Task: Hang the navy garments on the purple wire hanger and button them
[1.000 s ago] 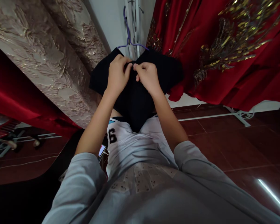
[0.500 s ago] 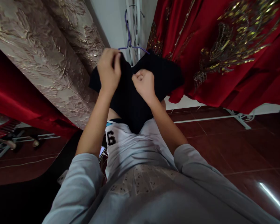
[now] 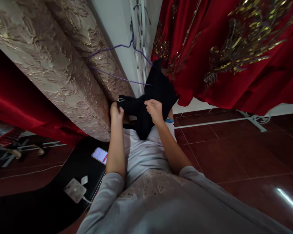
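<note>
A black garment, perhaps a shirt, hangs by one shoulder from a purple wire hanger. The hanger's left half is bare, its hook up on a white metal rack. My left hand is closed on the garment's loose left edge, pulled down and away from the hanger. Near the middle, just below the hanger, my right hand pinches the black cloth. The garment's lower part drapes down between my legs.
Textured beige-pink fabric hangs on the left. A red dress with gold sequins hangs on the right. A black bench at lower left bears a lit phone and a white power bank with a cable. The floor is red tile.
The garment's left side has come off the hanger, baring that arm. My left hand has moved down with the cloth; my right hand is slightly lower. The phone and power bank now show more.
</note>
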{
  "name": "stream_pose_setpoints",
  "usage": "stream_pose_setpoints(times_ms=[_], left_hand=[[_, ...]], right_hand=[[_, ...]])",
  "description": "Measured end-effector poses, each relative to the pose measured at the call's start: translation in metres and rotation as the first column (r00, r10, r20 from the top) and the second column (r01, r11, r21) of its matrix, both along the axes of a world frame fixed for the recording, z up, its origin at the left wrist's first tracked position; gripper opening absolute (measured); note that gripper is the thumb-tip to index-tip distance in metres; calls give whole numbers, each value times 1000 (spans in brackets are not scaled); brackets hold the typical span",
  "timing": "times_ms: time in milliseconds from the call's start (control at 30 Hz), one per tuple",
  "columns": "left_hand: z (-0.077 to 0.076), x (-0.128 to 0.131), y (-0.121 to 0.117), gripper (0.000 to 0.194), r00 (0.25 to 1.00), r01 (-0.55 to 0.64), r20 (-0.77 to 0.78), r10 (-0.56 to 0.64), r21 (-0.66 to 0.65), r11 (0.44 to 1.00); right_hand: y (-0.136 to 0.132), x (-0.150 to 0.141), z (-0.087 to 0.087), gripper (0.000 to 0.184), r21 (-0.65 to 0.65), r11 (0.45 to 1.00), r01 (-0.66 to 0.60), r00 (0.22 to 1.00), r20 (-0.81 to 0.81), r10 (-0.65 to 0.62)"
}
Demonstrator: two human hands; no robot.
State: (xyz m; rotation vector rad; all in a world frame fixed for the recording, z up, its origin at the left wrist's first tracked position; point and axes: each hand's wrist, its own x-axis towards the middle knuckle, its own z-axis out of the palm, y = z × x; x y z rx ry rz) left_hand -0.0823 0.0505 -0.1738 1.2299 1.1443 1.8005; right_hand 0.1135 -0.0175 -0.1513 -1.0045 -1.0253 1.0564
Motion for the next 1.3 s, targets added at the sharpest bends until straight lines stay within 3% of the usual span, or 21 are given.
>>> stream_pose_setpoints(times_ms=[100,167,233,300,367,433,500,600,633,700,833,933,1000,1067,1167,1233,1300], left_hand=[[-6,29,-10,30,990,123,71,-125,22,992],[5,47,-22,28,966,238,83,-245,84,968],[25,61,-35,32,960,279,-67,-271,164,946],[45,69,-46,38,936,236,-321,-147,262,936],[57,66,-53,46,861,213,-509,-14,334,918],[55,54,-58,59,806,279,-587,-72,270,922],[42,35,-62,72,681,433,-671,-295,44,900],[18,5,-70,71,293,510,-765,-573,-382,771],[13,-3,-72,64,173,475,-789,-590,-458,751],[11,-18,-73,49,14,383,-851,-526,-481,788],[29,-50,-67,28,-158,163,-917,-367,-391,906],[51,-79,-59,27,-158,111,-934,-321,-340,934],[70,-97,-51,24,-81,134,-972,-219,-228,964],[93,-107,-41,20,18,92,-999,-41,-39,995],[124,-102,-22,20,180,-34,-968,176,173,984],[137,-90,-9,18,263,-100,-938,227,207,973],[139,-79,2,18,277,-150,-937,213,177,973]], right_hand=[[3,21,-17,20,1,1000,3,999,52,-3],[4,24,-20,36,91,992,-82,983,170,65],[3,18,-18,49,187,957,-223,945,280,166],[-1,9,-9,37,228,900,-371,894,348,281],[-5,4,8,19,184,861,-473,842,382,381],[-6,8,32,15,113,838,-534,786,432,442],[0,17,60,16,134,831,-540,765,489,418],[31,27,89,12,336,855,-394,824,541,167],[44,27,92,10,390,863,-321,839,539,68],[72,28,89,14,398,893,-210,835,548,-48],[100,45,65,32,211,967,-145,800,599,-11],[91,75,58,34,239,961,-137,799,600,-36],[80,90,63,38,277,953,-122,790,609,-76],[73,96,70,41,291,950,-109,786,610,-97],[67,89,72,38,289,951,-110,794,602,-91],[65,81,69,34,300,946,-123,798,596,-85],[62,79,65,32,340,931,-131,798,594,-105]])
